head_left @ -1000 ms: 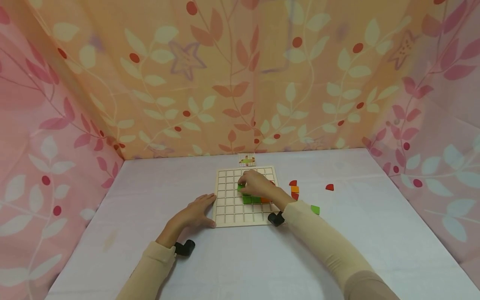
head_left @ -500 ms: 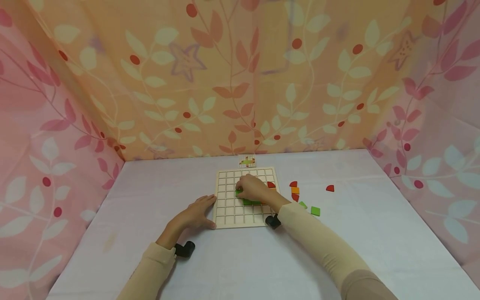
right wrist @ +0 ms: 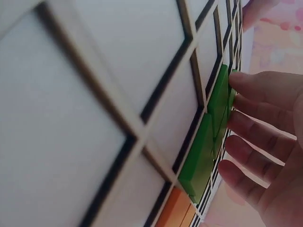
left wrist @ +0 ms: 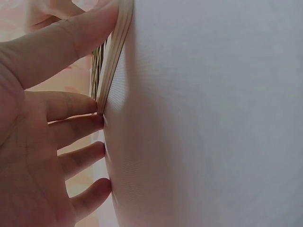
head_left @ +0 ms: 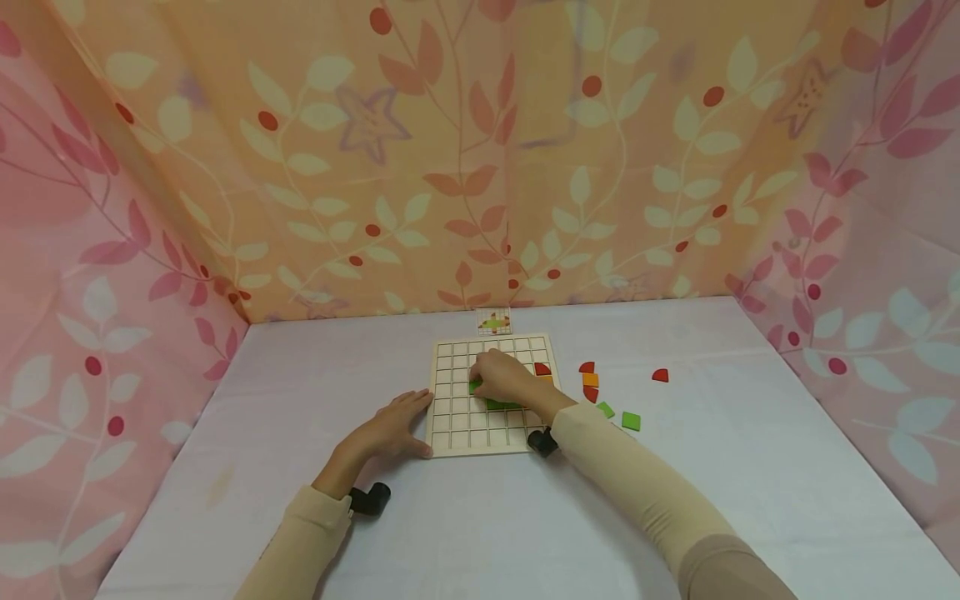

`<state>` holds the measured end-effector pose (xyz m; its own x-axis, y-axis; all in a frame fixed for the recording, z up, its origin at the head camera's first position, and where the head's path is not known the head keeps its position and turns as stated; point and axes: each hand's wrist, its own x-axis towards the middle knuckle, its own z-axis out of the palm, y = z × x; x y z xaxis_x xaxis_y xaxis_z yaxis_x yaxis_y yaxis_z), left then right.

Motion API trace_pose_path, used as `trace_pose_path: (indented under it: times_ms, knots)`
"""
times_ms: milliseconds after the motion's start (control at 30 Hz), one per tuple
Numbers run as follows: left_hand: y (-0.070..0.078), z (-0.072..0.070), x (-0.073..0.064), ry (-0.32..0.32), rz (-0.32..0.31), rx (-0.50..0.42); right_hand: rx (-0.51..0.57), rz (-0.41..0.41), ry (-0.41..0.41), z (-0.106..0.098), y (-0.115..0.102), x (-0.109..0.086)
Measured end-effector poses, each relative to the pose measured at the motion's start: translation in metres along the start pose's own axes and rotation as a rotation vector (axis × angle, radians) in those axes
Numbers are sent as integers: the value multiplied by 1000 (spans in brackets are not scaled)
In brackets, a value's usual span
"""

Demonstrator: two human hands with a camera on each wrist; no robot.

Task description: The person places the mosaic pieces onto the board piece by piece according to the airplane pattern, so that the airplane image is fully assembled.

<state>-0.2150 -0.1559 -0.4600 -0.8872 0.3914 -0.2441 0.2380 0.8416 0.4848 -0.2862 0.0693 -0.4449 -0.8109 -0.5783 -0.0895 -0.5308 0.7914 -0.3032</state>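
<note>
Right hand [head_left: 506,379] first: it reaches over the wooden grid board [head_left: 450,421], and as far as I can make out its thumb and index finger pinch a green tile [head_left: 474,388] left of the middle of the grid. Whether that tile is fully seated I can't tell. Left hand [head_left: 390,427] has its fingers spread and nearly straight, thumb and fingertips resting against the board's left edge.

Beneath and beside the right hand lie more green tiles [right wrist: 198,158], with an orange tile [right wrist: 175,208] next to them and a red quarter-circle tile [head_left: 542,368] near the right edge. I'd call the work partly done: a cluster is laid, while most cells in view are bare.

Left over, off the board's right edge, are a red quarter-circle [head_left: 587,367], an orange square [head_left: 590,380] and a second red quarter-circle [head_left: 591,393], lined up front to back; a green piece [head_left: 605,410] and a green square [head_left: 631,421] lie nearer the person, and a lone red quarter-circle [head_left: 660,376] sits farther right.

The board looks about square, so no long axis stands out; its near edge faces the person. The pinched tile's direction is hidden by fingers. Just behind the far edge lies a picture card [head_left: 493,322], on the white-clothed table [head_left: 480,525].
</note>
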Motion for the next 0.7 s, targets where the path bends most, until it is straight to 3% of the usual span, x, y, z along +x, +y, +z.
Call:
trace_pose_path:
  times_ms: [300,700]
  knots:
    - [2,0,-1,1,7,4,34,-30,7,-4,8,-3]
    - [1,0,-1,8,4,0,141,-37,85,-16,31,-34]
